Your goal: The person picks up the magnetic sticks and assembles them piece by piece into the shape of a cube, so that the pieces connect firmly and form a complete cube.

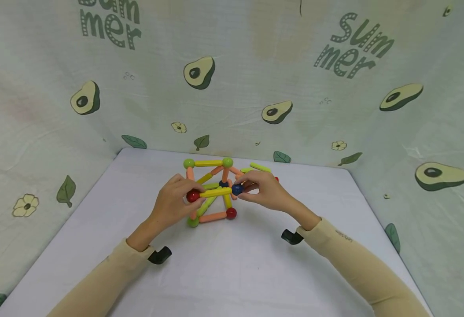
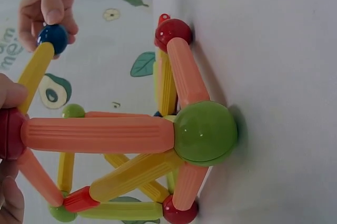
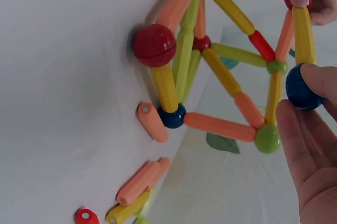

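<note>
The left hand (image 1: 175, 198) has its grip clamped on a red ball (image 1: 193, 196), pinched between thumb and fingers, while the grip of the right hand (image 1: 264, 189) is closed round a dark blue ball (image 1: 237, 189) in the same way. A yellow rod (image 1: 215, 192) spans the space between the two balls, one end at the red, the other at the blue. The red ball is also a corner of a frame of rods and balls standing on the white surface (image 1: 255, 273) — a salmon rod (image 2: 100, 135) runs from it down to a green ball (image 2: 205, 132) resting there. The blue ball, by contrast, sits at the free end of the yellow rod, raised off the surface. Two more green balls mark the frame's upper back corners, and a second red ball (image 1: 231, 213) stands at its front foot, with another blue ball (image 3: 172, 116) behind. Near the frame, on the right-hand side, loose pieces lie about: a salmon rod (image 3: 152, 122) just beside that blue ball, and farther off a small cluster with a yellow rod end (image 3: 126, 209) and a red piece (image 3: 86, 216). Behind hangs a pale cloth (image 1: 232, 105) printed with avocados and leaves.
</note>
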Motion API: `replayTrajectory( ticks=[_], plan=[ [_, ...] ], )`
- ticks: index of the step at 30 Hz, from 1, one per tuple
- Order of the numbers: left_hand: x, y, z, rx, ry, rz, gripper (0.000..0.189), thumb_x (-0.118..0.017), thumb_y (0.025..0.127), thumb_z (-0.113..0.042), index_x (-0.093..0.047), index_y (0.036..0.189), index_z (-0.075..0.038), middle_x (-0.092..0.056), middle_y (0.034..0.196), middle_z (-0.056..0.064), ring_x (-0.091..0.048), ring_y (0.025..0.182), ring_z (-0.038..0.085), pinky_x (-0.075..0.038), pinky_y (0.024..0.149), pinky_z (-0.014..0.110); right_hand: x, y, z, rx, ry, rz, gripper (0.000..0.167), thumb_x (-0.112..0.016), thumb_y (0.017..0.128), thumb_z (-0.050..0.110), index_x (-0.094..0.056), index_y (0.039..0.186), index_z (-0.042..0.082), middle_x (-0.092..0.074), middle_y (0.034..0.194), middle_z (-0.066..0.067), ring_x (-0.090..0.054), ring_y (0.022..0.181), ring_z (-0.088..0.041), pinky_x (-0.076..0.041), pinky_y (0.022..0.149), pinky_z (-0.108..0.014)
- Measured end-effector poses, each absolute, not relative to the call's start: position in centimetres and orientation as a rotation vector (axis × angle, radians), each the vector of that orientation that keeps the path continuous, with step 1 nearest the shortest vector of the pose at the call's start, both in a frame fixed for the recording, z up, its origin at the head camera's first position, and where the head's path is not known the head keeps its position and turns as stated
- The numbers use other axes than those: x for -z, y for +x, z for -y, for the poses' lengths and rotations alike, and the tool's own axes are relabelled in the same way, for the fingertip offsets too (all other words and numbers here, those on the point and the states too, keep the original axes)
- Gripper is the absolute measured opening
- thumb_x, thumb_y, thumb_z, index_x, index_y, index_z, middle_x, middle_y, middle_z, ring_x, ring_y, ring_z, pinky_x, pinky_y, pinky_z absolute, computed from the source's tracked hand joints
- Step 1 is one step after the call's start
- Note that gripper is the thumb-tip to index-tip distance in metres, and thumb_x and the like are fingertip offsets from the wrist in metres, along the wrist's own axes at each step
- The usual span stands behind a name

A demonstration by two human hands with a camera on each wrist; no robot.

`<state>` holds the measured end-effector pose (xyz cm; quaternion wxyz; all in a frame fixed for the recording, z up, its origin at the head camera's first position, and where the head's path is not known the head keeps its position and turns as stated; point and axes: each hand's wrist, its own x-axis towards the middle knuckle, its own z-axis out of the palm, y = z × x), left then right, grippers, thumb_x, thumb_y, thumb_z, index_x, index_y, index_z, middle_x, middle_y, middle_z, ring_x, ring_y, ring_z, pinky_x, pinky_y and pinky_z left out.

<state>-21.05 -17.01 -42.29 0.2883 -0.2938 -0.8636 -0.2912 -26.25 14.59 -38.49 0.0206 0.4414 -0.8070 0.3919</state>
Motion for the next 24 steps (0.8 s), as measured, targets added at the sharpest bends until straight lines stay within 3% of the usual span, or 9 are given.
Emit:
replayTrajectory(
  ticks=[4, 12, 17, 24],
  plan=[
    [42.1, -21.1, 17.0, 0.761, -0.792, 2.308, 0.025, -0.093, 0.083, -0.019, -0.079, 0.103, -0.016, -0.077, 0.096, -0.003, -0.050, 0.088, 0.016, -0.048, 0.064, 0.027, 38.7, -26.2, -14.4, -1.229, 1.357, 2.495, 0.037, -0.086, 0.089, 0.002, -0.074, 0.123, 0.007, -0.073, 0.116, -0.001, -0.074, 0.099, -0.014, -0.062, 0.088, -0.030],
    [40.5, -21.9, 15.1, 0.599, -0.902, 2.319, 0.036, -0.096, 0.080, -0.024, -0.081, 0.112, -0.017, -0.080, 0.099, -0.003, -0.054, 0.092, 0.019, -0.046, 0.077, 0.035, 38.7, -26.0, -14.1, -1.290, 1.355, 2.472, 0.037, -0.086, 0.088, 0.002, -0.074, 0.122, 0.006, -0.075, 0.116, -0.003, -0.076, 0.098, -0.017, -0.063, 0.087, -0.035],
    [39.9, -22.1, 13.5, 0.575, -0.935, 2.361, 0.033, -0.093, 0.084, -0.025, -0.082, 0.115, -0.020, -0.080, 0.101, -0.005, -0.063, 0.085, 0.016, -0.051, 0.067, 0.027, 38.7, -25.9, -13.6, -1.327, 1.356, 2.464, 0.037, -0.086, 0.088, 0.002, -0.074, 0.123, 0.007, -0.076, 0.116, -0.003, -0.076, 0.099, -0.018, -0.063, 0.088, -0.035],
    [39.9, -22.1, 12.7, 0.558, -0.926, 2.412, 0.036, -0.091, 0.087, -0.023, -0.083, 0.122, -0.024, -0.081, 0.105, -0.005, -0.067, 0.075, 0.011, -0.046, 0.057, 0.019, 38.7, -25.8, -13.7, -1.334, 1.333, 2.476, 0.037, -0.086, 0.088, 0.005, -0.074, 0.123, 0.008, -0.077, 0.115, -0.002, -0.076, 0.099, -0.016, -0.062, 0.089, -0.033]
  ],
)
